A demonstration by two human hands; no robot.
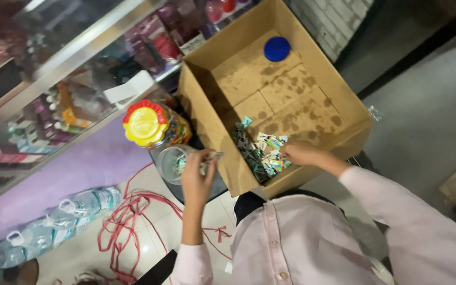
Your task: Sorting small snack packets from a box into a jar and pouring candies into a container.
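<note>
A shop floor of pale tiles is seen from above, with a glass display case [54, 79] of small goods along the left, large water bottles [43, 227] and a tangle of red ribbon [127, 221] lying below it. Just left of the cardboard box [207, 100], a yellow-lidded jar [146, 124] is set beside an open clear jar [171, 163], over whose mouth the left hand [197, 174] is held, fingers pinched on a few small packets [209, 156]. In the box's near corner a heap of small packets [262, 153] is gathered, into which the right hand [302, 153] is dipped, its fingers curled among them, though a firm grasp cannot be told; a blue lid [277, 48] lies towards the far edge.
</note>
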